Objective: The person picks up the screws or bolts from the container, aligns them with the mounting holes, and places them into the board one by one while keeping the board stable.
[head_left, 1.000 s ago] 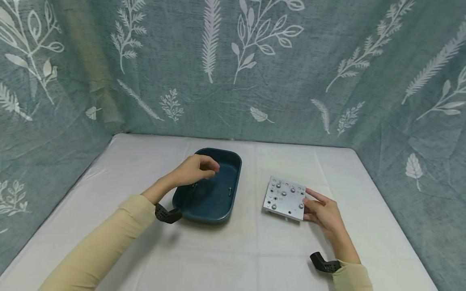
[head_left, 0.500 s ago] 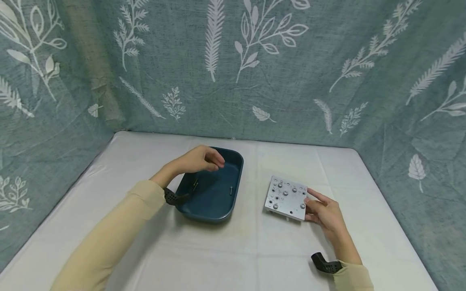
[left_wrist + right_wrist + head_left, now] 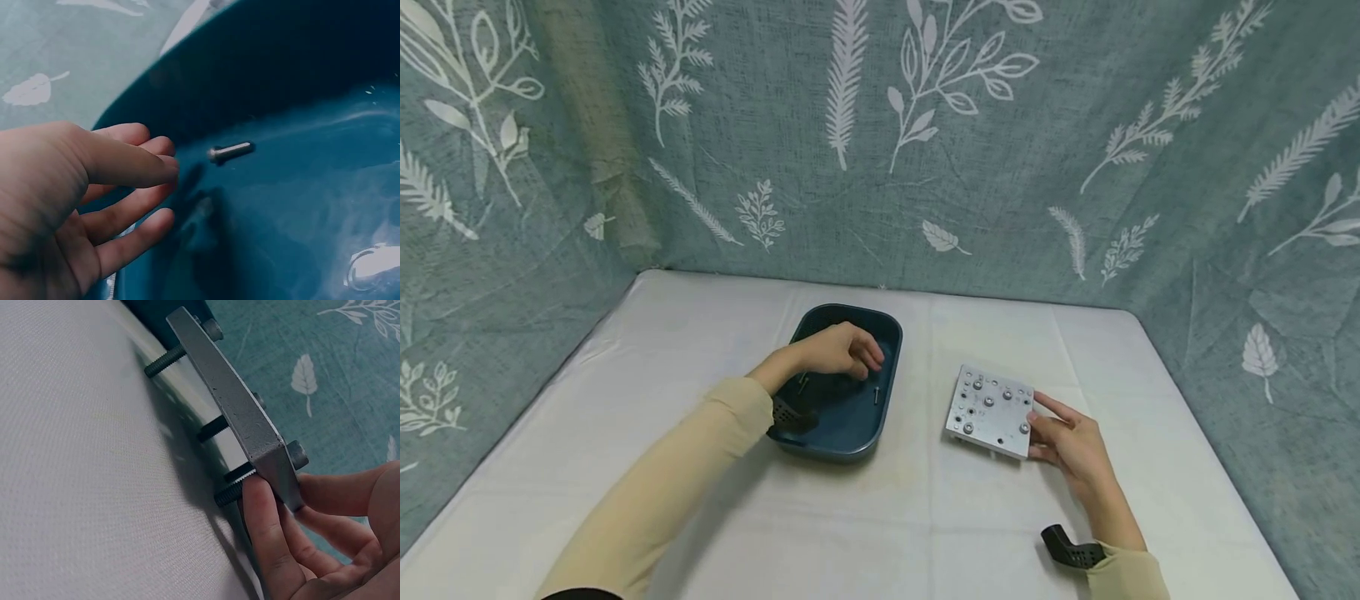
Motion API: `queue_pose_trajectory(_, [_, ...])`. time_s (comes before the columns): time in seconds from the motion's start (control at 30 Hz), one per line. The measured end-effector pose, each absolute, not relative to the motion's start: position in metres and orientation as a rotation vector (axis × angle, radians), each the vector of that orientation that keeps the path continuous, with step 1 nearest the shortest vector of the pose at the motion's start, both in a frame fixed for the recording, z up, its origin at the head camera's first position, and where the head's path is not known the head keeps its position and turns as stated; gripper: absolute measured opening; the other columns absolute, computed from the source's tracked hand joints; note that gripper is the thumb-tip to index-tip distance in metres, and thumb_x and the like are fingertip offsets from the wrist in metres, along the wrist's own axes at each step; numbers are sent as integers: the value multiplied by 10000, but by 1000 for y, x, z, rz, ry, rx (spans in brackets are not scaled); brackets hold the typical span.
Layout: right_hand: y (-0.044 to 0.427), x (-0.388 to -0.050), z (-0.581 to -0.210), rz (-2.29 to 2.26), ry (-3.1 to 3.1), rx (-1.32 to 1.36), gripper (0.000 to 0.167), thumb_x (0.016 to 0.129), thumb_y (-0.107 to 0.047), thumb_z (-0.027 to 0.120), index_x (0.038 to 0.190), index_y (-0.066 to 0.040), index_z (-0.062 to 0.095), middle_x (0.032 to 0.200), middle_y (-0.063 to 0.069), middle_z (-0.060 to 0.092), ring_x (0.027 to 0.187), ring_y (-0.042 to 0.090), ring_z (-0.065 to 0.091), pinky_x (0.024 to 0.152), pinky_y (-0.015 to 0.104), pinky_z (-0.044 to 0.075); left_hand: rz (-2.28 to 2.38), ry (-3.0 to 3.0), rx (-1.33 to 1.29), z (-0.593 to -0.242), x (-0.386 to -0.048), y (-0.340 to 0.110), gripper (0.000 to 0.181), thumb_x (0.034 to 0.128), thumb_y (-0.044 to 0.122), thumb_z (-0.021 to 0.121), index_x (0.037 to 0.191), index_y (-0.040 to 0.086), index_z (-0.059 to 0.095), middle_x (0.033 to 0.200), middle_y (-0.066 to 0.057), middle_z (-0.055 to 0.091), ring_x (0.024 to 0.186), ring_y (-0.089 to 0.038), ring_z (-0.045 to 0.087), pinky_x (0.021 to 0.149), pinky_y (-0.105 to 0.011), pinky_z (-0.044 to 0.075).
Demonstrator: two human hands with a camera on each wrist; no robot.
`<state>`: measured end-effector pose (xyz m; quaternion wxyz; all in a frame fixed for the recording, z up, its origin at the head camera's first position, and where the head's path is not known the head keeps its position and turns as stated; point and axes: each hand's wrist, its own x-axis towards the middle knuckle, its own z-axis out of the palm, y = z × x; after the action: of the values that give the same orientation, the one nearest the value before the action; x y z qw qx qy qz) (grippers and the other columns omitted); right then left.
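Note:
Inside the dark blue tray [image 3: 842, 425], my left hand [image 3: 841, 348] hovers with its fingers loosely bent and nothing held. In the left wrist view a single screw [image 3: 231, 151] lies on the tray's floor, just beyond the fingertips of that hand [image 3: 94, 194]; the head view has this screw [image 3: 876, 395] near the tray's right side. My right hand [image 3: 1075, 446] pinches the right edge of a silver metal plate [image 3: 988, 412] that carries several bolts. Seen from the right wrist, the plate [image 3: 228, 394] is tilted, its bolts poking through underneath, between thumb and fingers of my hand [image 3: 325, 531].
More small screws [image 3: 802, 382] lie at the tray's left side, partly beside my left wrist. A white cloth [image 3: 880, 533] covers the table, and a green leaf-patterned curtain [image 3: 850, 208] hangs behind it and at both sides.
My left hand has moved right and then down into the tray, towards the single screw. The right hand and the plate have hardly moved.

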<state>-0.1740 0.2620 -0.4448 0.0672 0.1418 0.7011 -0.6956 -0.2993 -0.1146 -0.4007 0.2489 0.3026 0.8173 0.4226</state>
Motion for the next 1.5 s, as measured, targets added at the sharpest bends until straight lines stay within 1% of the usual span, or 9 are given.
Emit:
queue_pose_trajectory(0.13, [262,-174,-444,-2102,2110,423,549,964,-61,612,1481,-43,429,1067,115,697,872,205,690,699,337,579,1113,2232,829,-408,-300,-111,283,864,-98,674,1132,-5,676,1087,-129,698,1014,-257,663,796,-327,549])
queue_pose_trajectory(0.3, [261,-174,-442,-2100,2108,429,542,971,-67,609,1482,-55,432,1054,106,701,865,197,688,688,324,577,1092,2230,865,-414,-299,-107,268,847,-110,686,1093,-4,691,1032,-100,710,976,-217,672,796,-313,544])
queue_pose_trajectory(0.43, [260,-174,-441,-2110,2092,410,548,977,-66,605,1491,-48,414,1076,112,695,865,194,687,681,322,576,1090,2233,884,-418,-297,-104,268,822,-110,704,1073,-14,688,1001,-100,710,953,-218,676,802,-305,539])
queue_pose_trajectory(0.6, [261,-175,-441,-2114,2093,417,547,979,-63,603,1491,-48,412,1089,111,692,864,191,687,683,326,577,1051,2260,885,-421,-298,-101,274,791,-97,727,1043,8,695,958,-68,711,902,-173,672,786,-296,535])
queue_pose_trajectory(0.73, [261,-174,-441,-2106,2110,421,543,974,-62,606,1485,-42,421,1101,116,687,866,192,685,686,325,577,1015,2282,887,-422,-299,-98,253,789,-80,748,1008,38,699,914,-29,710,856,-135,666,770,-284,530])
queue_pose_trajectory(1.1, [261,-175,-441,-2087,2132,440,545,973,-74,614,1484,-44,426,1104,120,683,856,188,683,680,322,576,959,2266,908,-421,-300,-98,229,803,-97,706,999,18,688,902,-35,702,834,-130,661,762,-277,533])
queue_pose_trajectory(1.33, [261,-175,-442,-2090,2131,438,537,976,-66,608,1482,-47,429,1101,111,687,860,191,685,687,324,577,919,2241,929,-418,-301,-103,204,781,-50,765,958,21,693,861,-31,697,796,-143,654,725,-279,525])
queue_pose_trajectory(1.5, [261,-175,-443,-2101,2134,411,545,973,-66,611,1483,-30,420,1117,126,682,859,195,685,687,326,578,964,2226,903,-412,-301,-109,203,776,-44,747,966,4,693,874,-50,701,822,-171,664,740,-306,532])
